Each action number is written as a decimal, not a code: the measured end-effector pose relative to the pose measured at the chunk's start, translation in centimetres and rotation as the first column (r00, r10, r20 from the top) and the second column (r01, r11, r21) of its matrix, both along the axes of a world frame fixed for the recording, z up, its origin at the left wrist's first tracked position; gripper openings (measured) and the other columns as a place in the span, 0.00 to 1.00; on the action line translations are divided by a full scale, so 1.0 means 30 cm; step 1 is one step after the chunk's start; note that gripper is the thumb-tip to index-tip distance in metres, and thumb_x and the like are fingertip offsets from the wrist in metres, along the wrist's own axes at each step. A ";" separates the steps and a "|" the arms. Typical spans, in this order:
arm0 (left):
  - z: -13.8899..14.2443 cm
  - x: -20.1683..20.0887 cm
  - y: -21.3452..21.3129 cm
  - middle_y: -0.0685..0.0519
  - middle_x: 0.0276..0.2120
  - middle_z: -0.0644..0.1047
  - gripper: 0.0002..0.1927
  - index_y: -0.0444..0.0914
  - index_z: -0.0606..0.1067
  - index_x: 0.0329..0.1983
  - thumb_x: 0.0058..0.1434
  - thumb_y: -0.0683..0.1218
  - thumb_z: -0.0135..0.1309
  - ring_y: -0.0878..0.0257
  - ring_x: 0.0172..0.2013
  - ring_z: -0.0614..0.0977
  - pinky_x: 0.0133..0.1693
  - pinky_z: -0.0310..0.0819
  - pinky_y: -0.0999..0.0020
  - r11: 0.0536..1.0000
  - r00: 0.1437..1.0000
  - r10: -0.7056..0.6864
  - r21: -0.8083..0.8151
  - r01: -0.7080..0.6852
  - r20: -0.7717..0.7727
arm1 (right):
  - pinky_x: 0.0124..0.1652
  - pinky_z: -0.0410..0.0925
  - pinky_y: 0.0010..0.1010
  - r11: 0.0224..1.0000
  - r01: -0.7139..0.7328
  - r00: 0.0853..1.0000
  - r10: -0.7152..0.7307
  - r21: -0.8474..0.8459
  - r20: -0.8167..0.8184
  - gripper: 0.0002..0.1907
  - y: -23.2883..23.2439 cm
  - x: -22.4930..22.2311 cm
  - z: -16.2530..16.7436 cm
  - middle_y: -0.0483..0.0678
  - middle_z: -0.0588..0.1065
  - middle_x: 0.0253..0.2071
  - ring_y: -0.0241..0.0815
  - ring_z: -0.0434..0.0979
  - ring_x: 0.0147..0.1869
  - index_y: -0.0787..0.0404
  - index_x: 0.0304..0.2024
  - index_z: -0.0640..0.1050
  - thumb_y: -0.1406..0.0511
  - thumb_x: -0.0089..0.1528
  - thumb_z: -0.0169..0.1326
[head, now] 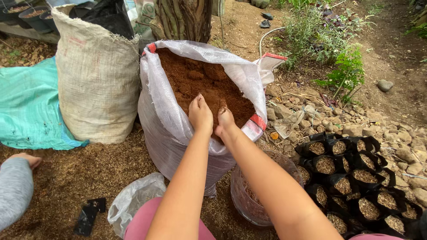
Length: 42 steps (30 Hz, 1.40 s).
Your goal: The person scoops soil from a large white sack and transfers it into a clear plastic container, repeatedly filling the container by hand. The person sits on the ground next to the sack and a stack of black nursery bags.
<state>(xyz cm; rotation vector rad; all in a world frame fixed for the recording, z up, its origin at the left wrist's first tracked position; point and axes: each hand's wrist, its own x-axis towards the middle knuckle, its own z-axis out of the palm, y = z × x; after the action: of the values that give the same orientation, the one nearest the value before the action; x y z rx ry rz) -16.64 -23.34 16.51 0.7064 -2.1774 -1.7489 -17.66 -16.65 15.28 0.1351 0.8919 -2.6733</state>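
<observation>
Both hands in the soil sack

Head view: the left hand (200, 114) and right hand (224, 121) are reaching side by side into the white sack (164, 120), fingers together, pressing into brown soil (200, 82); whether they are clamping any, I cannot tell. A basket (249, 200) is sitting below the arms, black seedling bags (356, 178) to its right

Right hand (225, 121) fingertips buried in brown soil (209, 84).

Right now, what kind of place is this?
Probably an outdoor plant nursery or garden work spot. Both hands dig into a white sack of brown potting mix, small black grow bags stand filled on the ground, and a tree trunk rises from bare earth.
</observation>
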 end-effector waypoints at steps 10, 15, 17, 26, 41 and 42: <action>0.184 0.040 0.146 0.44 0.55 0.80 0.22 0.33 0.78 0.55 0.70 0.54 0.49 0.54 0.55 0.80 0.57 0.71 0.65 0.951 0.841 0.124 0.304 0.051 -0.527 | 0.55 0.73 0.40 0.988 0.098 0.950 -0.129 -0.120 -0.284 0.21 0.136 -0.010 0.145 0.54 0.79 0.54 0.50 0.81 0.53 0.67 0.56 0.76 0.58 0.74 0.40; 0.178 0.120 0.383 0.44 0.55 0.80 0.22 0.31 0.78 0.55 0.70 0.52 0.49 0.55 0.55 0.80 0.57 0.71 0.64 0.917 0.789 0.118 0.371 0.145 -0.603 | 0.60 0.72 0.40 0.984 0.172 0.889 -0.177 -0.051 -0.423 0.21 0.404 0.103 0.161 0.55 0.78 0.57 0.51 0.80 0.58 0.67 0.58 0.76 0.61 0.73 0.38; 0.125 0.183 0.508 0.43 0.56 0.79 0.21 0.31 0.77 0.56 0.71 0.52 0.48 0.55 0.56 0.79 0.58 0.70 0.64 0.884 0.807 0.125 0.434 0.173 -0.576 | 0.61 0.72 0.41 0.977 0.209 0.886 -0.175 0.032 -0.430 0.21 0.536 0.186 0.124 0.56 0.78 0.58 0.51 0.80 0.59 0.67 0.59 0.75 0.62 0.73 0.38; -0.244 0.518 0.776 0.44 0.67 0.67 0.26 0.36 0.70 0.65 0.74 0.56 0.37 0.51 0.67 0.66 0.66 0.59 0.54 0.953 0.970 -0.179 0.214 0.213 -0.166 | 0.63 0.69 0.42 0.944 0.303 0.941 -0.276 0.131 -0.194 0.22 0.817 0.503 -0.312 0.55 0.76 0.59 0.51 0.77 0.61 0.65 0.58 0.75 0.59 0.73 0.37; 0.176 0.163 0.277 0.46 0.48 0.83 0.25 0.35 0.78 0.52 0.69 0.59 0.46 0.57 0.49 0.84 0.52 0.76 0.62 0.886 0.822 -0.461 -0.229 0.404 -0.334 | 0.51 0.66 0.32 0.610 0.144 0.923 0.200 0.779 -0.328 0.21 0.864 0.239 0.056 0.49 0.75 0.47 0.40 0.68 0.47 0.65 0.63 0.77 0.67 0.68 0.54; 0.193 0.115 0.208 0.45 0.51 0.82 0.26 0.34 0.77 0.55 0.69 0.59 0.47 0.55 0.52 0.83 0.55 0.74 0.61 0.925 0.841 -0.380 -0.178 0.336 -0.385 | 0.54 0.68 0.31 0.590 0.186 0.897 0.224 0.786 -0.380 0.20 0.806 0.206 0.113 0.48 0.77 0.50 0.38 0.72 0.50 0.64 0.62 0.77 0.66 0.68 0.54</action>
<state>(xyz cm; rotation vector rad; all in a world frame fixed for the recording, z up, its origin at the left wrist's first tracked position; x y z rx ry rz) -13.18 -17.10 22.31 -0.1157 -2.1646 -1.7309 -11.48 7.53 18.66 -0.3106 2.2127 -2.0459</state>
